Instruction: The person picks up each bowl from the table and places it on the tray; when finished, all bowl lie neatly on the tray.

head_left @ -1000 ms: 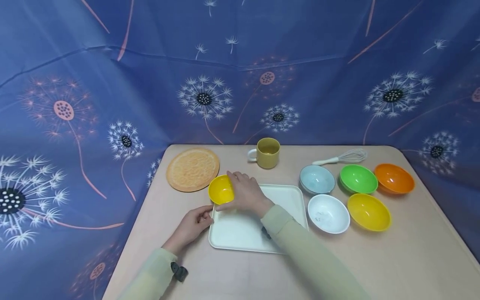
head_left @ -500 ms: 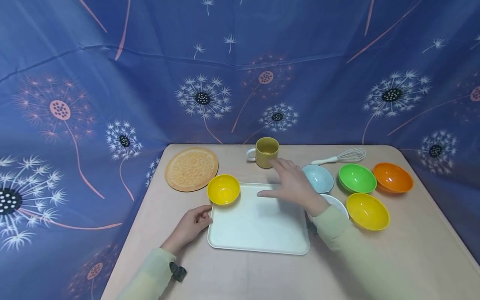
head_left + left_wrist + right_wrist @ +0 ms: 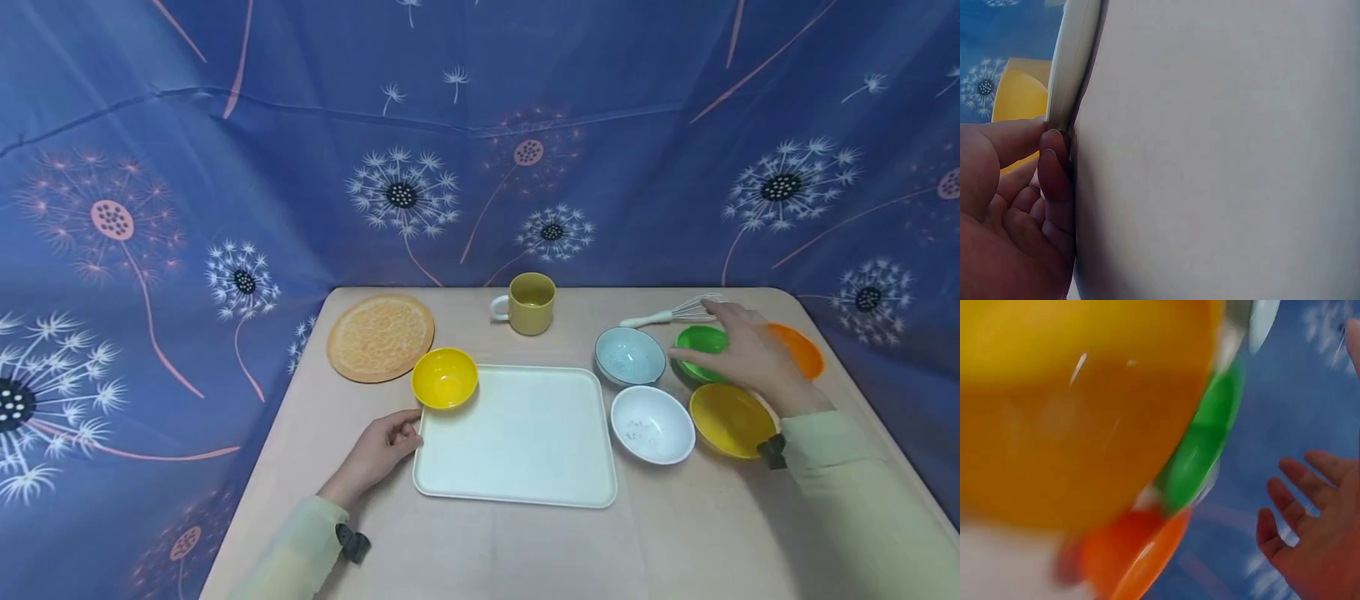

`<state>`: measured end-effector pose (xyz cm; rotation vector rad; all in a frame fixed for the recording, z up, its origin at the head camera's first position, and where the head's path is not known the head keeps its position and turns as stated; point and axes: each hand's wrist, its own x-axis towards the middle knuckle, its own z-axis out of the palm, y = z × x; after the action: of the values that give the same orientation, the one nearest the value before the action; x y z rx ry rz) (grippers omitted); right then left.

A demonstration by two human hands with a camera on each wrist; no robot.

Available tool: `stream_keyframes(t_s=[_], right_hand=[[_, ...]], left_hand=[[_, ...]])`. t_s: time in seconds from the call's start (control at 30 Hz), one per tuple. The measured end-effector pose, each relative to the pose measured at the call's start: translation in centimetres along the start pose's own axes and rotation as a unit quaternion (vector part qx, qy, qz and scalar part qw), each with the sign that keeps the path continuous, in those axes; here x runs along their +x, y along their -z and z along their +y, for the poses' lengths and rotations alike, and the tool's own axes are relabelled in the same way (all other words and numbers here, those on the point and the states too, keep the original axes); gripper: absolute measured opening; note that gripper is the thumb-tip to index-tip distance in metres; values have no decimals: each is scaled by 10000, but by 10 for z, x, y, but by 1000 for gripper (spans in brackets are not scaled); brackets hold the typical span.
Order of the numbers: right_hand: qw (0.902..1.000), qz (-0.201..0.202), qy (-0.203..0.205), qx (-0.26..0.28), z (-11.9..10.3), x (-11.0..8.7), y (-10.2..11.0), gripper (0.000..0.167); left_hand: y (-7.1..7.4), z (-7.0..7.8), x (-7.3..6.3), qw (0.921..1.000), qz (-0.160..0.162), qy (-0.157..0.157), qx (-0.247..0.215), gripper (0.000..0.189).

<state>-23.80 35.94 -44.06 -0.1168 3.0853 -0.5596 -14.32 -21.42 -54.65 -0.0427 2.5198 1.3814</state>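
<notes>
**Right hand (image 3: 750,354) above the green bowl (image 3: 699,339), left hand (image 3: 378,450) at the white tray (image 3: 517,450)**

On the right, hovers with loosely spread, open fingers; in the right wrist view, apart from the bowls. On the left, pinches the tray's left edge between thumb and curled fingers.

Around the reach, a close cluster: pale blue bowl (image 3: 630,357) just left of the green one, orange bowl (image 3: 802,352) to its right, large yellow bowl (image 3: 731,423) and white bowl (image 3: 652,425) in front. Behind, near the fingertips, a whisk (image 3: 660,317) with a pale handle. Over the tray's back left corner, a small yellow bowl (image 3: 444,379); beyond, a mustard mug (image 3: 532,308) with a white handle and, farther left, a crust-patterned round board (image 3: 381,337). All on a pale table (image 3: 540,550) against blue dandelion-print cloth (image 3: 637,192).

Covered by the hand: much of the green bowl's right side, the orange bowl's left side and some whisk wires. Hard to tell whether fully on the tray or overhanging it: the small yellow bowl, with its base out of sight. In the right wrist view, blurred and cut off at the frame: the large yellow bowl; also cut off, the thumb.
</notes>
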Motion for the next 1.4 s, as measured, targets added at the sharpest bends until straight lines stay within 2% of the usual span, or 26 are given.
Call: stream_keyframes(t_s=[0.13,0.23,0.33,0.43,0.6,0.73,1.0,1.2,1.4], right_hand=[[9990,10,-355,-253,58,0,12,121],[9976,-55,-509,-465,91,-3,18,121],[9965,-138,-591,-574,115,-8,22,121],[9959,-285,-634,-581,130,-10,24,124],[9933,-729,-795,-412,141,-7,23,131],[9913,-968,-845,-277,148,-7,20,130],[9891,-828,-1215,60,160,-11,7,130],[9899,-745,-1179,237,161,-11,4,131],[9909,-474,-1224,314,155,-14,3,131]], left_hand=[[3,0,0,10000,12,16,25,50],[4,1,0,10000,31,16,15,49],[5,1,0,10000,36,-12,-19,49],[6,1,0,10000,18,-12,-49,49],[7,0,2,10000,18,-23,-47,49],[6,1,3,10000,-23,-66,-47,48],[3,2,3,9999,-94,21,-115,50],[1,3,0,9999,-31,65,-94,50],[1,3,-2,10000,-17,47,-72,50]])
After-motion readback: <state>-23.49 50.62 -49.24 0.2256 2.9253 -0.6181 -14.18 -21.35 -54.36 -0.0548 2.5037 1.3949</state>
